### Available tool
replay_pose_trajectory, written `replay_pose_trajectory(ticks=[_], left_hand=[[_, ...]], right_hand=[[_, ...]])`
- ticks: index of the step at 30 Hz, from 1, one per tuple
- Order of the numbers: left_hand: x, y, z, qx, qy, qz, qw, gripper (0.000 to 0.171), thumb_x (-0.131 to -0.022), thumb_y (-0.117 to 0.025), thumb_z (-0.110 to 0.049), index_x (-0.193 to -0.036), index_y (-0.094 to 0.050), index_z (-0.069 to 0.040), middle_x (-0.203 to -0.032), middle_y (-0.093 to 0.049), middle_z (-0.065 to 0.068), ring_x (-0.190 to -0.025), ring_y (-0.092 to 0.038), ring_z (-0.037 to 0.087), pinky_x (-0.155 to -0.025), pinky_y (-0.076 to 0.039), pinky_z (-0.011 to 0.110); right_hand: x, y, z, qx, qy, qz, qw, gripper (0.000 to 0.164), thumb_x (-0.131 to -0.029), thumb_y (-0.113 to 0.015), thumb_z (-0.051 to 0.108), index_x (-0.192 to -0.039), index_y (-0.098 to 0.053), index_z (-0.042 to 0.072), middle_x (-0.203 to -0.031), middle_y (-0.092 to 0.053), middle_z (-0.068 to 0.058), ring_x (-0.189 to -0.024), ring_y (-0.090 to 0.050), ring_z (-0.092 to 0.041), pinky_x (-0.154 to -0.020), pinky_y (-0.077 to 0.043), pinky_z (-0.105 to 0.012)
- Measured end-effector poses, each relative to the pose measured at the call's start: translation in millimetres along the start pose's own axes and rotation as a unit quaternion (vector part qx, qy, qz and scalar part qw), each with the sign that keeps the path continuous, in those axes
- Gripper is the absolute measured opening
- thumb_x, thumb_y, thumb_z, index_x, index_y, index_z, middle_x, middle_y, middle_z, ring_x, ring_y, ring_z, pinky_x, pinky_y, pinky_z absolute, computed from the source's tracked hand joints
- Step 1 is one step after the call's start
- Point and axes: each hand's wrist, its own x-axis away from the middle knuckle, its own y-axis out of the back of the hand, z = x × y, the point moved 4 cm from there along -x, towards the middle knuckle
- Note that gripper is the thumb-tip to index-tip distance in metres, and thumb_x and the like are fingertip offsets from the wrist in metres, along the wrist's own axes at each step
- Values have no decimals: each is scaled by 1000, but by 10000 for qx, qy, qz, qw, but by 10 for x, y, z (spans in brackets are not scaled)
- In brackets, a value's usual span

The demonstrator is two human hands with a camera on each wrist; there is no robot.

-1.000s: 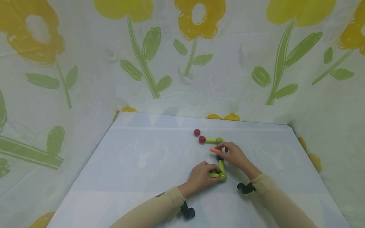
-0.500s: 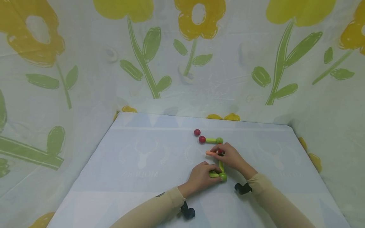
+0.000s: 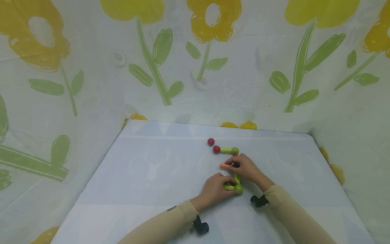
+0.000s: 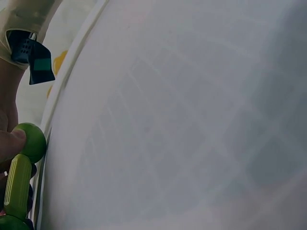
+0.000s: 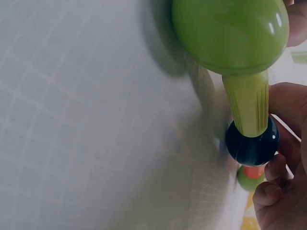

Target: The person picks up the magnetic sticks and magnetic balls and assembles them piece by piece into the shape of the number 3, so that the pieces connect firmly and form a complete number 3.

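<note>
My left hand [image 3: 214, 187] holds a yellow-green rod [image 3: 228, 186] from a magnetic ball-and-rod set. Its thumb lies on a green ball [image 4: 32, 143] at one end; more green shows at the other end in the left wrist view. From the near green ball [image 3: 238, 189], another yellow-green rod [image 5: 248, 103] runs to a dark blue ball [image 5: 252, 143]. My right hand [image 3: 248, 169] pinches an orange rod [image 3: 224, 165] beside the dark blue ball, its free end pointing left. Whether rod and ball touch is hidden by the fingers.
Beyond the right hand, a red rod [image 3: 235, 154] meets the far green ball [image 3: 235, 150]. A yellow-green rod [image 3: 226, 150] leads left from there to a red ball [image 3: 216, 149]. One loose red ball [image 3: 211, 141] lies behind. The white table [image 3: 146, 210] meets a flower-patterned curtain.
My right hand has come slightly nearer and left, bringing the orange rod down to the dark blue ball and exposing the red rod. The left hand has stayed in place.
</note>
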Motion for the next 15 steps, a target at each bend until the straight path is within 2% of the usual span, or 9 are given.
replay_pose_trajectory(ticks=[10,15], left_hand=[[-3,-4,0,-10,51,-12,10000,23,-87,-81,-40,-107,-76,-30,-90,-68,-22,-81,-50,-1,-68,-38,13],[-1,-2,-5,4,100,14,9999,23,-87,-81,-40,-107,-76,-30,-90,-67,-22,-82,-50,-1,-68,-38,13]], right_hand=[[-4,6,-23,-60,191,-7,9998,22,-89,-79,37,-106,-79,23,-95,-72,13,-87,-48,-17,-75,-40,-35],[2,12,-23,-47,120,30,9999,24,-89,-79,37,-108,-79,22,-96,-71,12,-89,-48,-18,-76,-41,-35]])
